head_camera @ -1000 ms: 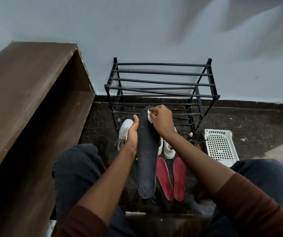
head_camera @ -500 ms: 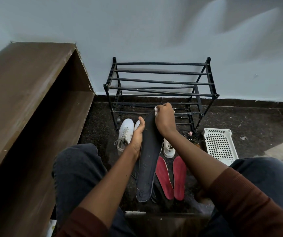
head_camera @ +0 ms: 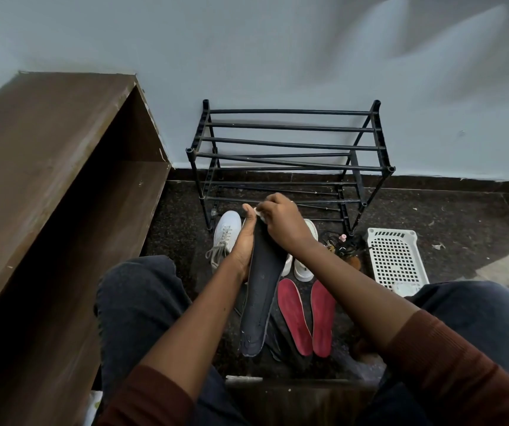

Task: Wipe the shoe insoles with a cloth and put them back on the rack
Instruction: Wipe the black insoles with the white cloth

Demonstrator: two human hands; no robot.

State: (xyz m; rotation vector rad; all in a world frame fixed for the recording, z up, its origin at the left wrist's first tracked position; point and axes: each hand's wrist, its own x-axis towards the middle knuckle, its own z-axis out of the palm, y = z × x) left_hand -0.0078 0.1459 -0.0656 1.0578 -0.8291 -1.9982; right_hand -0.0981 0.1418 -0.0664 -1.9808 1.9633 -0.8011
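Note:
A long dark grey insole (head_camera: 261,290) stands tilted between my knees. My left hand (head_camera: 245,241) grips its left edge near the top, thumb up. My right hand (head_camera: 279,224) holds a small white cloth (head_camera: 260,214) pressed against the insole's top end; most of the cloth is hidden under the fingers. Two red insoles (head_camera: 305,316) lie side by side on the dark floor below. The black metal shoe rack (head_camera: 290,155) stands against the wall behind my hands, its bars bare.
White sneakers (head_camera: 225,238) sit on the floor in front of the rack, partly hidden by my hands. A white perforated basket (head_camera: 396,259) lies to the right with small items beside it. A brown wooden shelf unit (head_camera: 63,179) fills the left side.
My right hand with the cloth has stayed at the insole's top end, shifting slightly left. The insole has tilted a little, and my left hand has slid up its edge.

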